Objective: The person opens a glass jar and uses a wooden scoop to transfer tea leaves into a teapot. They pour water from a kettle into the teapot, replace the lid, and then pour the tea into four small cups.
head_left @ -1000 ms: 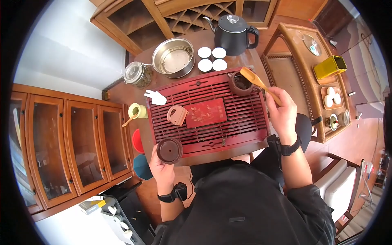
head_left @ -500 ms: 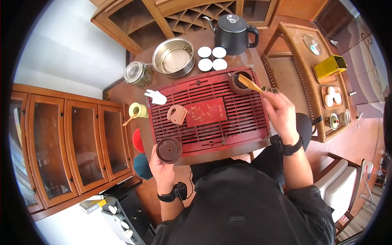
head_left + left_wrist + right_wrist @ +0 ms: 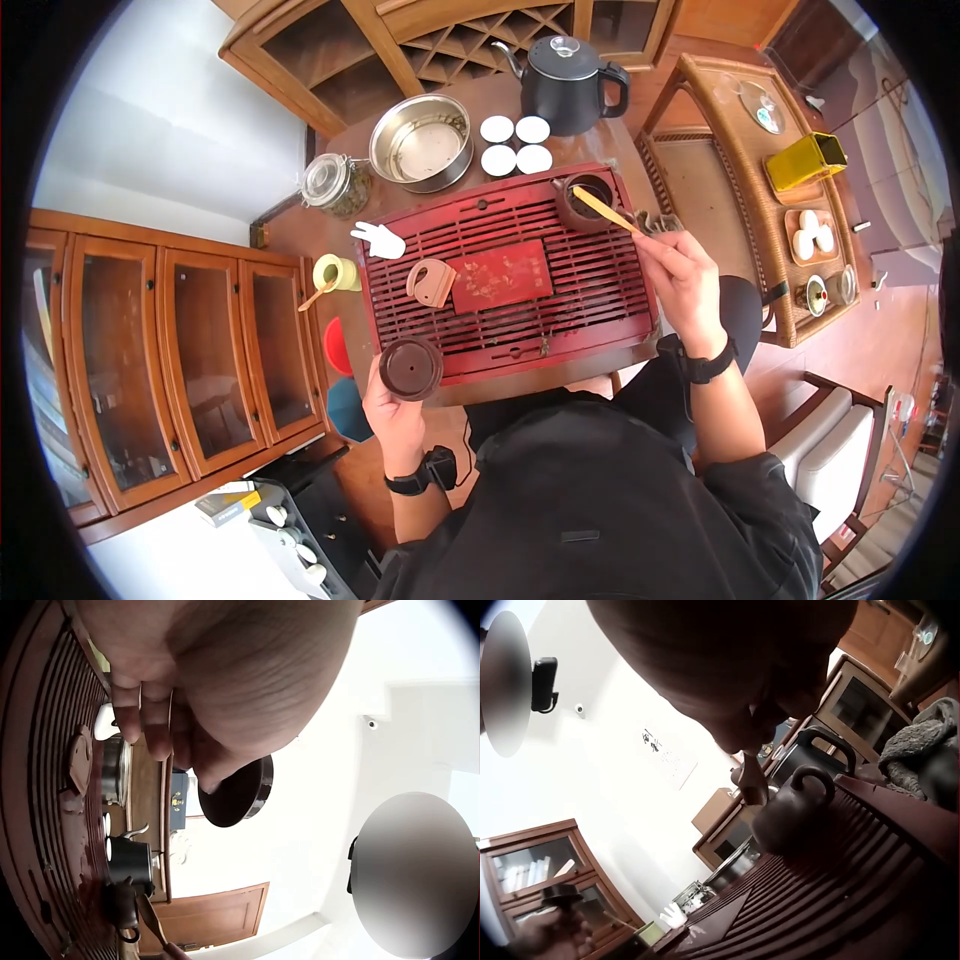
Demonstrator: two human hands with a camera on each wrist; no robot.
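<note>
We see the right hand [image 3: 685, 275] pinching the handle of a wooden tea scoop [image 3: 603, 209], fingers curled round its near end, while the scoop's blade reaches into the open mouth of the small brown teapot [image 3: 586, 200]. The teapot stands at the far right corner of the red slatted tea tray [image 3: 500, 330]. The left hand [image 3: 392, 410] hangs just off the tray's near left corner, its grip closed round the dark round teapot lid [image 3: 410, 367], which it holds up clear of the tray; the left wrist view shows the lid [image 3: 236, 791] pinched at the fingertips.

On the tray's middle lie a red rectangular plaque [image 3: 503, 276] and, just beside it to the left, a small tan holder [image 3: 433, 281]. Beyond the tray's far edge, on the worktop [image 3: 290, 230], stand a steel bowl [image 3: 422, 142], four white cups [image 3: 515, 144], a black kettle [image 3: 565, 72] and a glass jar [image 3: 337, 183]. Near the tray's left edge sits a yellow-green cup [image 3: 337, 272].
</note>
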